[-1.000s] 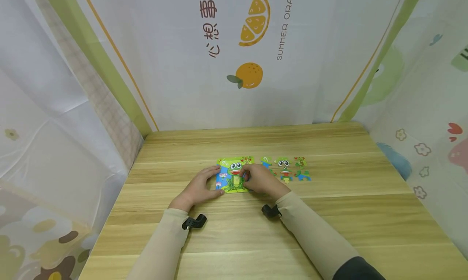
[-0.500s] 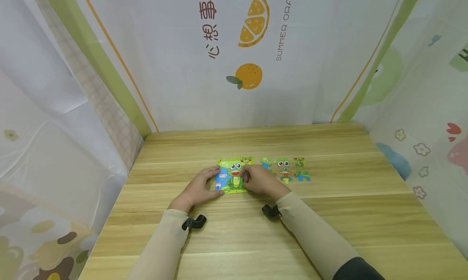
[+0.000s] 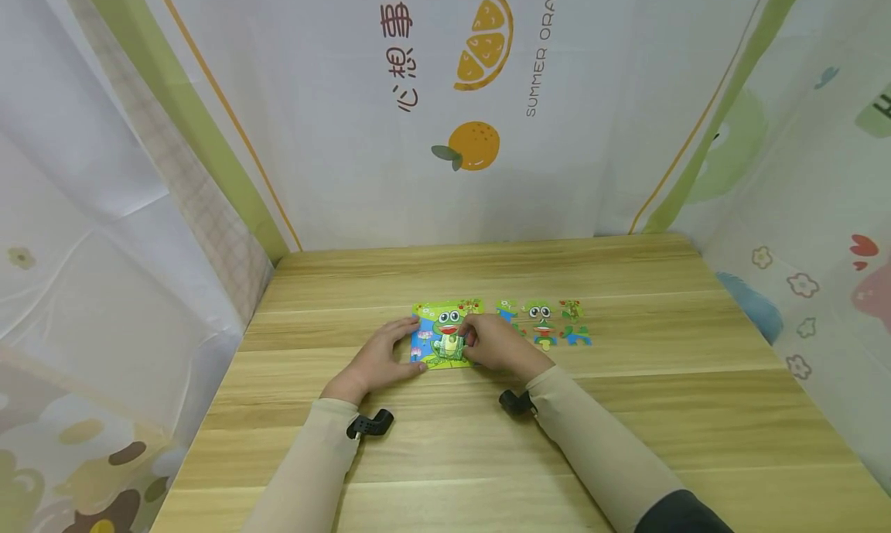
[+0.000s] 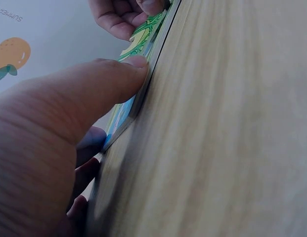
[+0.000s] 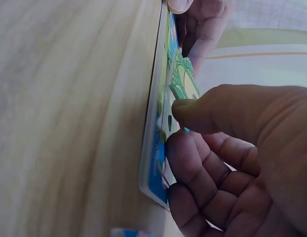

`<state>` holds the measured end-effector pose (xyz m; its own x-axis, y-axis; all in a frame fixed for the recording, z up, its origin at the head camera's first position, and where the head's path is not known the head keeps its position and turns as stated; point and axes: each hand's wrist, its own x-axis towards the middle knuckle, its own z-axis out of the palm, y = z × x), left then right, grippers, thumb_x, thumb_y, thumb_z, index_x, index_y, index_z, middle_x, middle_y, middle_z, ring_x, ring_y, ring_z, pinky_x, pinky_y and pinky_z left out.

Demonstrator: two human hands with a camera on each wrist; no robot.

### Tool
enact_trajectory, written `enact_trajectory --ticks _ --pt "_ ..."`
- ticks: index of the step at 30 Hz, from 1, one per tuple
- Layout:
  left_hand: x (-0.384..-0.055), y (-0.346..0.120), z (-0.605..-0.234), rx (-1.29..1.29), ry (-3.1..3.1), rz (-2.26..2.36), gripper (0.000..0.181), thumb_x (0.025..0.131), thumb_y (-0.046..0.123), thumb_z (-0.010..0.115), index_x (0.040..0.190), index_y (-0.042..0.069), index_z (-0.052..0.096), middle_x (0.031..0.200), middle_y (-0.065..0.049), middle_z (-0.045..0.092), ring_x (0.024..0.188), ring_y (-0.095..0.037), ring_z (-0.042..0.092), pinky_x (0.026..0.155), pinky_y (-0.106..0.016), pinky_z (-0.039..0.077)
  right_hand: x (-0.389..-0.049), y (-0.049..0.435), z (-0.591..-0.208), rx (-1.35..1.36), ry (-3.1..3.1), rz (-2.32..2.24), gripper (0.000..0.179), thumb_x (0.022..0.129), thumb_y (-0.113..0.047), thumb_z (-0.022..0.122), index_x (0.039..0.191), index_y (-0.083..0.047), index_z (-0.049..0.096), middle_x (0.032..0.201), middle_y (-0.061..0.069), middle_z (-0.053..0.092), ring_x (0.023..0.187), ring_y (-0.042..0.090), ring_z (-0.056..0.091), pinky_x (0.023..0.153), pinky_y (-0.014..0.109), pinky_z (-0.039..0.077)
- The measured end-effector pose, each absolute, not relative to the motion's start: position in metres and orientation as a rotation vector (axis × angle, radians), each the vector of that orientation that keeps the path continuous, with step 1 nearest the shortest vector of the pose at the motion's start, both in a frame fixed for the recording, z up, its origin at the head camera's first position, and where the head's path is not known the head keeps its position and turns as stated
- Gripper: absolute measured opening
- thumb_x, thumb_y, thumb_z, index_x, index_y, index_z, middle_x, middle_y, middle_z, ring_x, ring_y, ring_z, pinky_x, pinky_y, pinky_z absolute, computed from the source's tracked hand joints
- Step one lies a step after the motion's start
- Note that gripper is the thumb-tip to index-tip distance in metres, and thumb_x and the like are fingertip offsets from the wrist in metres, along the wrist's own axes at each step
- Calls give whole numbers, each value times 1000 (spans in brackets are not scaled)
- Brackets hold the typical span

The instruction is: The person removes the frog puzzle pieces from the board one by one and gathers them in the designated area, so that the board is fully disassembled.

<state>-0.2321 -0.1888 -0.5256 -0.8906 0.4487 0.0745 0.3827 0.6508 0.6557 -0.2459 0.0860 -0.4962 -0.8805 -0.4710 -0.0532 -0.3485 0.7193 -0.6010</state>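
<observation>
A flat frog jigsaw puzzle [image 3: 421,321] lies on the wooden table in front of me. My left hand [image 3: 380,359] steadies its left side; the thumb [image 4: 128,74] lies along the near edge, and the other fingers reach the left border. With thumb and fingers, my right hand [image 3: 497,341] pinches a green and yellow puzzle piece [image 5: 185,79] showing the frog's belly. This piece stands tilted up out of the puzzle, with a pale surface uncovered beneath it in the right wrist view. The right hand hides the puzzle's right side from above.
Several loose puzzle pieces lie right of the board, among them one with the frog's eyes [image 3: 540,312], one with a tree [image 3: 572,309] and a blue-green one [image 3: 577,335]. A printed curtain [image 3: 543,193] hangs behind the table [image 3: 445,456].
The frog-belly piece has tilted upward out of the puzzle in my right fingers, which have risen very slightly. The left hand and the loose pieces stay where they were.
</observation>
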Motion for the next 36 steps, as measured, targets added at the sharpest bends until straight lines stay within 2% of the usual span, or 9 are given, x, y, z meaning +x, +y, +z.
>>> enact_trajectory --ticks 11,17,24,36 --pt "-233 -190 -526 693 2768 1073 85 87 39 87 157 8 49 166 -1 40 154 -29 31 125 -50 28 -245 88 -492 -694 2705 -926 18 94 -11 77 110 -7 71 84 -4 64 73 12 60 68 26 56" --pt "-233 -189 -527 722 2777 1067 85 86 38 87 156 7 49 165 -4 41 154 -31 33 125 -52 29 -243 97 -490 -677 2725 -905 21 94 -13 77 113 -7 72 87 -6 63 76 11 61 68 26 56" --pt "-232 -189 -525 729 2774 1066 86 86 38 87 156 7 49 166 -2 40 154 -31 32 125 -52 28 -239 116 -485 -621 2750 -898 22 94 -14 76 115 -8 73 90 -6 65 78 11 61 72 29 56" --pt "-232 -189 -526 711 2781 1055 86 86 39 87 157 9 49 166 -1 40 154 -30 32 125 -51 28 -231 160 -487 -666 2770 -971 23 92 -5 72 114 -1 72 90 -4 65 76 12 59 69 28 55"
